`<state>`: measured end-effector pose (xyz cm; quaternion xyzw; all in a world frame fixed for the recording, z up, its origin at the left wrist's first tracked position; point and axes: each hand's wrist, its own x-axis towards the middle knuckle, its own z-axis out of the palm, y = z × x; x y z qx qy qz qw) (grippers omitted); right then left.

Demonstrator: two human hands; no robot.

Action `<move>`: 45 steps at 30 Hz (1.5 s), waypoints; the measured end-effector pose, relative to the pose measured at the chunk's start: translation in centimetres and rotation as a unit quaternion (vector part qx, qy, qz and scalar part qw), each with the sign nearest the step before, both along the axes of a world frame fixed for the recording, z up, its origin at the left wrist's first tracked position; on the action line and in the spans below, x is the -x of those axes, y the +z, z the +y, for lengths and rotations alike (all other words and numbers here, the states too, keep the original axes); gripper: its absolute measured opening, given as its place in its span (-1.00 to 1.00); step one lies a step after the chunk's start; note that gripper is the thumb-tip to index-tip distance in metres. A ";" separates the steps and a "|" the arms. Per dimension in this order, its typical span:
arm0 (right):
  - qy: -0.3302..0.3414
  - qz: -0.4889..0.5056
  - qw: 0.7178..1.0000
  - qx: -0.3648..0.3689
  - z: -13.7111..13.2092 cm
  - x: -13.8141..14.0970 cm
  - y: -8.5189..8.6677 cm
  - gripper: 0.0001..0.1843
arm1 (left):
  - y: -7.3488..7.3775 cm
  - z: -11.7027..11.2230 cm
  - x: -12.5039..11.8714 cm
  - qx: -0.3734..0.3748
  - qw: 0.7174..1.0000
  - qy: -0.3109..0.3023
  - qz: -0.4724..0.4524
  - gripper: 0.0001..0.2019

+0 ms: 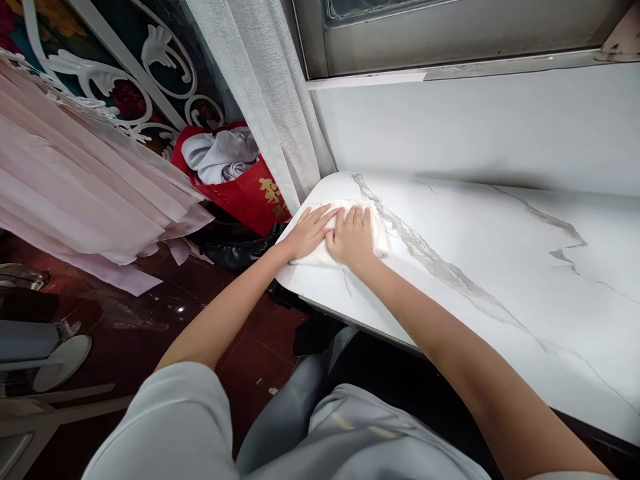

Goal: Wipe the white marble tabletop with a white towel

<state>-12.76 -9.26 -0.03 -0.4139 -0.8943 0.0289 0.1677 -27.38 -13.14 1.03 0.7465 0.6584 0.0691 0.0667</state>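
A folded white cloth [381,241] lies on the white marble-patterned tabletop [480,233], near its rounded left end. My left hand [307,233] rests flat on the left part of the cloth, its fingers stretched out and apart. Close beside it, my right hand [351,235] presses down on the cloth's middle, fingers extended and thumb toward the left hand. Both hands lie on top of the cloth, not wrapped around it, and they partly cover it.
A light grey curtain [265,80] hangs at the table's left end. Behind it stands a red bag [250,197] with grey fabric inside. Pink drapery [90,193] hangs at left, before a white ornamental frame [95,70]. A metal-framed window [380,50] is above the table.
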 end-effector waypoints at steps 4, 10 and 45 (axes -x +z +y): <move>-0.009 0.020 1.000 0.001 4.3 1.1 -0.4 -0.33 | 0.2 4.6 0.8 0.007 1.000 0.005 -0.011 -0.45; -0.016 0.051 0.999 -0.007 11.5 2.0 -1.3 -0.36 | -0.5 11.4 1.5 -0.007 1.000 0.024 -0.010 -0.47; -0.011 -0.019 0.998 -0.060 0.4 -8.6 -1.4 -0.35 | -0.7 0.3 -8.1 -0.057 0.998 -0.014 -0.006 -0.48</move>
